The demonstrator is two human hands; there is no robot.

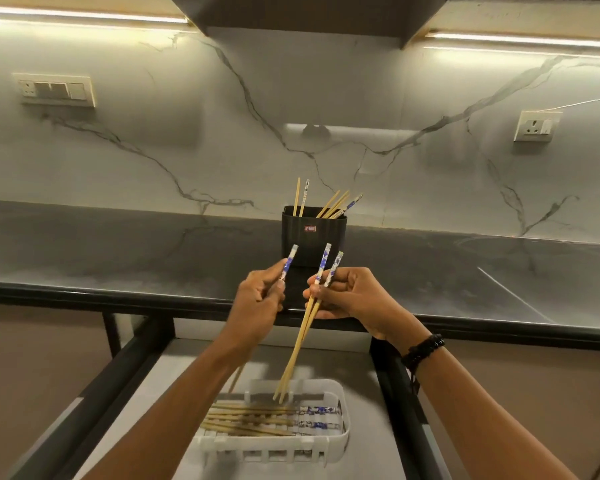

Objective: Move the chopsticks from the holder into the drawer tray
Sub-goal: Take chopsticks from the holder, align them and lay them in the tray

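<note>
The chopsticks are pale bamboo sticks with blue-and-white patterned tops. In front of the black holder (313,237), which stands on the dark table (118,251), the left hand (257,306) has its grip pinched on one chopstick (288,264) near the patterned top. The right hand (352,294) pinches two chopsticks (299,344) together, their tips pointing down into the white tray (340,441). The tray sits in the open drawer (174,375), below and in front of the holder, and holds a flat pile of chopsticks (253,419) too overlapped to count. Inside the holder, two upright sticks (302,200) stand at its left and a leaning cluster (338,205) at its right.
</note>
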